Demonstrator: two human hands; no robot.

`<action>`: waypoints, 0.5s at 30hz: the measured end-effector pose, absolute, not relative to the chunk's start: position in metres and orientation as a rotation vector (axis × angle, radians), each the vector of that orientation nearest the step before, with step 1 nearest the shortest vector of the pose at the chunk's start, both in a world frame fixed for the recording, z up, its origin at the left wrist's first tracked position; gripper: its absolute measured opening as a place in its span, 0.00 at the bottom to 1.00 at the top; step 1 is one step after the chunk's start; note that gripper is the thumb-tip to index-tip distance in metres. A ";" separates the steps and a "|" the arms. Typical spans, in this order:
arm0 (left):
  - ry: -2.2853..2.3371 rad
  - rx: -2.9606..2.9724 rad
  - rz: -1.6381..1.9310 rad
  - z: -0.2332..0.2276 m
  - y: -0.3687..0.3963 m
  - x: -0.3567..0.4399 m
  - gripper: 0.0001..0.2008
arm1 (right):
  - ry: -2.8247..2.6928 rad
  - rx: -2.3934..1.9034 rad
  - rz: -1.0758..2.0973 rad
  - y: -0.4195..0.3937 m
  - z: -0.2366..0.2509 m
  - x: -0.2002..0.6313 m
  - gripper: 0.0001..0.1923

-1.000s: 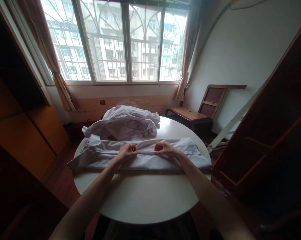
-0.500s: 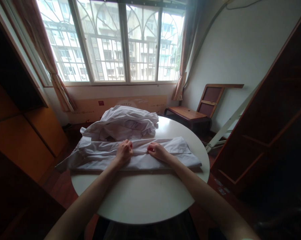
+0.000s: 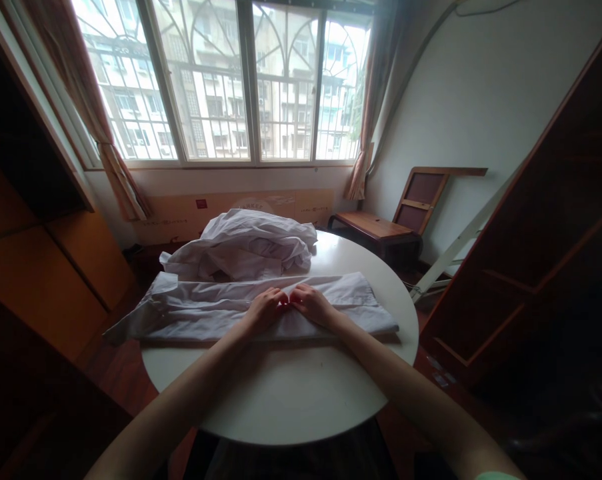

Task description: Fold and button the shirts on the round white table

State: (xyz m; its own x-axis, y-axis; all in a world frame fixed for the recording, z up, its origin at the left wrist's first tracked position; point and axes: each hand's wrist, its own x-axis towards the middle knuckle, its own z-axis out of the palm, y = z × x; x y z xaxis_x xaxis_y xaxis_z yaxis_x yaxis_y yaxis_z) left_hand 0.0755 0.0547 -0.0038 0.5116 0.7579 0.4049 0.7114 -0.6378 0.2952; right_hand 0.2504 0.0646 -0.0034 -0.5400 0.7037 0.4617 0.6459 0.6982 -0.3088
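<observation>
A white garment (image 3: 201, 313), which looks like a long shirt or coat, lies in a flat lengthwise strip across the round white table (image 3: 291, 393). Its left end hangs past the table's rim. My left hand (image 3: 267, 308) rests on the middle of the strip, fingers curled and pinching the cloth. Close beside it, my right hand (image 3: 311, 303) is closed on the same cloth, the fingertips of both hands nearly meeting. What exact part of the cloth they pinch is too small to tell. Behind the strip sits a crumpled heap of white cloth (image 3: 251, 240).
Beyond the table, a low wooden bench (image 3: 375, 227) stands by the wall near a leaning framed panel (image 3: 421, 199). A large flat cardboard box (image 3: 181, 207) leans beneath the window. Cabinets (image 3: 75, 280) are at left, and a dark wooden panel (image 3: 511, 280) slants at right.
My left hand has slid right along the garment to meet my right hand, which has shifted slightly left. The right end of the garment has moved a little left.
</observation>
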 end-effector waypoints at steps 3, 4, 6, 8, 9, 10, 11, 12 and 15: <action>1.286 2.657 0.744 -0.001 0.053 0.076 0.05 | -2.358 -1.045 0.135 0.064 -0.002 0.250 0.06; 1.288 2.667 0.733 0.000 0.052 0.076 0.06 | -2.369 -1.042 0.137 0.064 -0.002 0.250 0.07; 1.289 2.692 0.720 0.000 0.051 0.077 0.08 | -2.395 -1.032 0.145 0.064 -0.001 0.250 0.08; 1.274 2.703 0.729 -0.001 0.051 0.077 0.07 | -2.420 -1.031 0.160 0.066 -0.002 0.250 0.08; 1.264 2.696 0.741 -0.002 0.052 0.077 0.07 | -2.431 -1.038 0.171 0.066 -0.002 0.249 0.08; 1.255 2.679 0.758 -0.003 0.052 0.076 0.07 | -2.440 -1.047 0.186 0.067 -0.002 0.249 0.08; 1.249 2.656 0.778 -0.004 0.053 0.076 0.07 | -2.450 -1.058 0.206 0.068 -0.002 0.249 0.07; 1.243 2.627 0.796 -0.005 0.054 0.076 0.07 | -2.457 -1.070 0.228 0.069 -0.001 0.248 0.07; 1.229 2.516 0.850 -0.009 0.059 0.075 0.07 | -2.465 -1.109 0.315 0.071 0.000 0.248 0.06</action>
State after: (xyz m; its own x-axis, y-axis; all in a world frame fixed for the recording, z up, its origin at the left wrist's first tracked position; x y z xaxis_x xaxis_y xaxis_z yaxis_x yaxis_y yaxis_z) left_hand 0.0749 0.0594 -0.0088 0.4846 0.7759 0.4040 0.6520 -0.6283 0.4245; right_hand 0.2479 0.0710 -0.0005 -0.5953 0.7534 0.2793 0.6588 0.6567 -0.3671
